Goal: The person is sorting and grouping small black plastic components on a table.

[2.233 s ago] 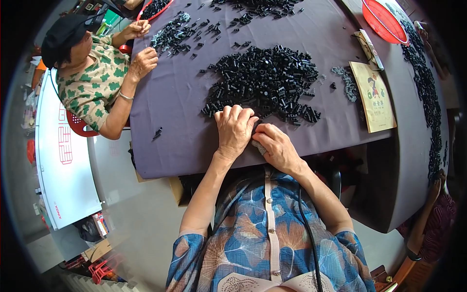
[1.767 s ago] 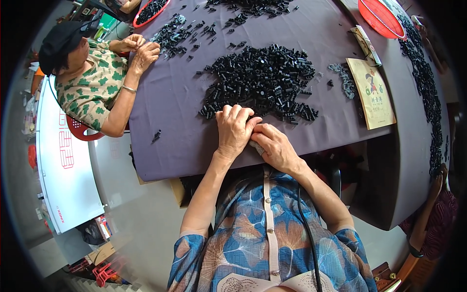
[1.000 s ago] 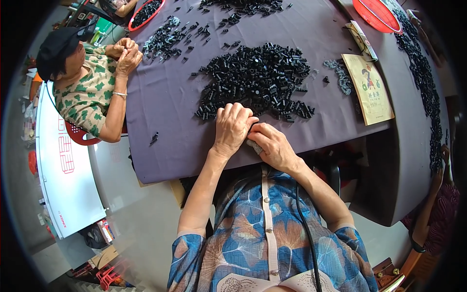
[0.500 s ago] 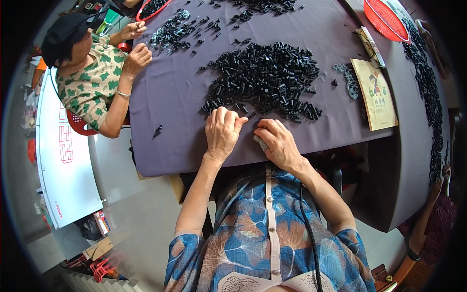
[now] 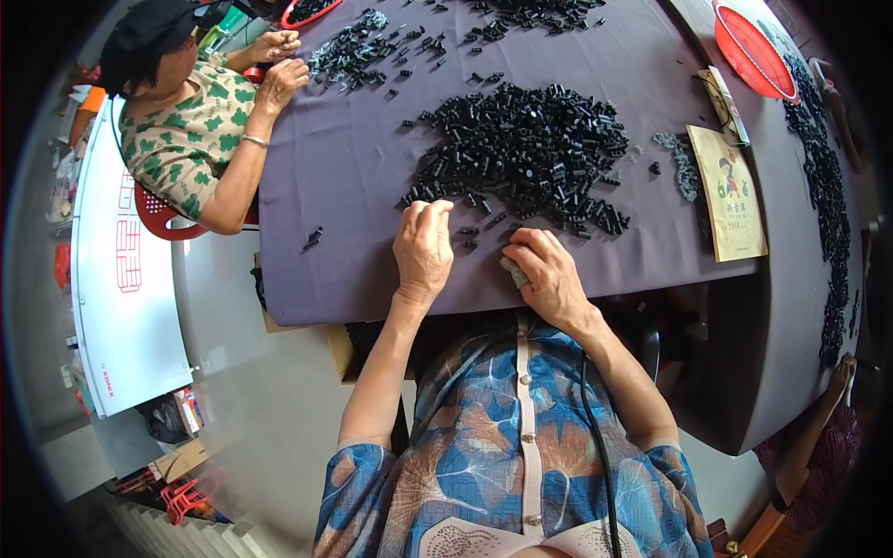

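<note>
A heap of small black cylindrical plastic parts lies in front of me on the cloth-covered table. At its near left edge is my left hand, its fingers bent and pressed together. Whatever those fingertips may hold is hidden. My right hand rests close to the table's near edge, fingers curled over a rough light grey wad, which shows only in part. Between my two hands lie a few loose black parts, apart from the heap.
Across to the left, a person handles parts beside a mixed black and grey pile. A yellow booklet, some grey bits and a red basket lie right. Two stray parts sit left.
The left thumb, stretched toward the right hand before, is now drawn in against the fingers. More loose black parts show between my hands. The whole view has shifted slightly.
</note>
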{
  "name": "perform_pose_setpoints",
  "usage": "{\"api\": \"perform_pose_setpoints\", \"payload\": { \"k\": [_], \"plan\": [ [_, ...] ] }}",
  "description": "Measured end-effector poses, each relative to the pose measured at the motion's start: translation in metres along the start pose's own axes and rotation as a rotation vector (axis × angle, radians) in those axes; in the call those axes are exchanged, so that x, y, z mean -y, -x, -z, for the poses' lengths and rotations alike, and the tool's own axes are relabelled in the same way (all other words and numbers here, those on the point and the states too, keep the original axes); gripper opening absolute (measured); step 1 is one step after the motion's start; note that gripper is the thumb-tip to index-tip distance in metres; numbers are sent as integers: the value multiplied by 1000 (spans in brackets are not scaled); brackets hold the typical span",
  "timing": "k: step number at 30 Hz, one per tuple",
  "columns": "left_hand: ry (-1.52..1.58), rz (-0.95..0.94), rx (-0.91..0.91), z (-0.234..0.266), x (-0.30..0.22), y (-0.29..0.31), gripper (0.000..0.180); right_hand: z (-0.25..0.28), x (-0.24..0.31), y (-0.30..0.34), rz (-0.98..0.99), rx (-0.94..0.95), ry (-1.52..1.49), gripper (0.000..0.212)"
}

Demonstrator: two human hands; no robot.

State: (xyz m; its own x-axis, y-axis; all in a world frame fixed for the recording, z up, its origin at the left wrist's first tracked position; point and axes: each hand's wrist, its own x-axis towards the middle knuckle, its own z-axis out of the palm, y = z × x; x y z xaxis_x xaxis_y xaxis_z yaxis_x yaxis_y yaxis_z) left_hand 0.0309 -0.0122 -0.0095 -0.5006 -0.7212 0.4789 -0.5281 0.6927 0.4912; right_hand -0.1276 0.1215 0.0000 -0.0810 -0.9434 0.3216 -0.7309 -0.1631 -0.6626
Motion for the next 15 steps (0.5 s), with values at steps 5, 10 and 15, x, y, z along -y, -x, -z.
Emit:
{"api": "perform_pose_setpoints", "payload": {
  "k": [5, 10, 15],
  "plan": [
    [-53, -11, 64, -9, -16, -9, 17, -2, -1, 1, 17, -14, 3, 39],
    [-234, 68, 165, -22, -32, -17, 25, -2, -2, 2, 17, -26, 6, 39],
    [-262, 15, 214, -27, -38, -18, 18, -2, -2, 3, 3, -37, -47, 46]
  ]
}}
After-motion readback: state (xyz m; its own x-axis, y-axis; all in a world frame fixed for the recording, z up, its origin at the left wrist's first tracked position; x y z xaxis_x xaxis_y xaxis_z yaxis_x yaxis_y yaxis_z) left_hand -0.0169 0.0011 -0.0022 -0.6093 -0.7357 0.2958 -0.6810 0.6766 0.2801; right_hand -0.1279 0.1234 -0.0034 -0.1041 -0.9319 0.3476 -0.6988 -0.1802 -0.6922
